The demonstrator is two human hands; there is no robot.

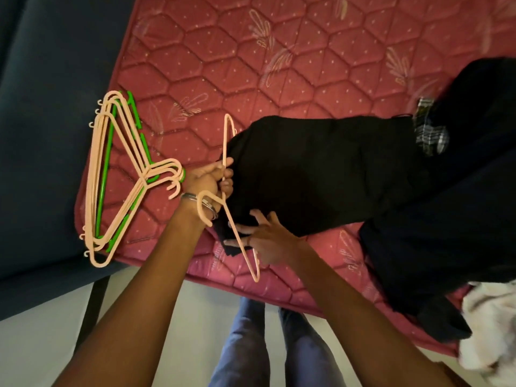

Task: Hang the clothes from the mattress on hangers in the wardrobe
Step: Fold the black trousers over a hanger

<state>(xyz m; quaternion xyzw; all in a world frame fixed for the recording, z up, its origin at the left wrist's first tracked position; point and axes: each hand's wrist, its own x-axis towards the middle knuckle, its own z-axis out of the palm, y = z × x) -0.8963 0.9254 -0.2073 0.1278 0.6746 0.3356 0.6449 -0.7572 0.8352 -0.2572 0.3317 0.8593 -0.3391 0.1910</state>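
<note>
Black garment (321,169) – L hand (205,178) grips peach hanger (240,236)

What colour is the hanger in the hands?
Peach-pink hanger, seen in the head view, against the black garment.

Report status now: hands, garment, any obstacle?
Left hand grips peach hanger at neck. Right hand spread on black garment. Spare hangers beside; nothing blocking.

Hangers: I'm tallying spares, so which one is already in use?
The peach hanger half inside the black garment, gripped by the left hand. The other hangers lie stacked untouched at the mattress corner.
</note>
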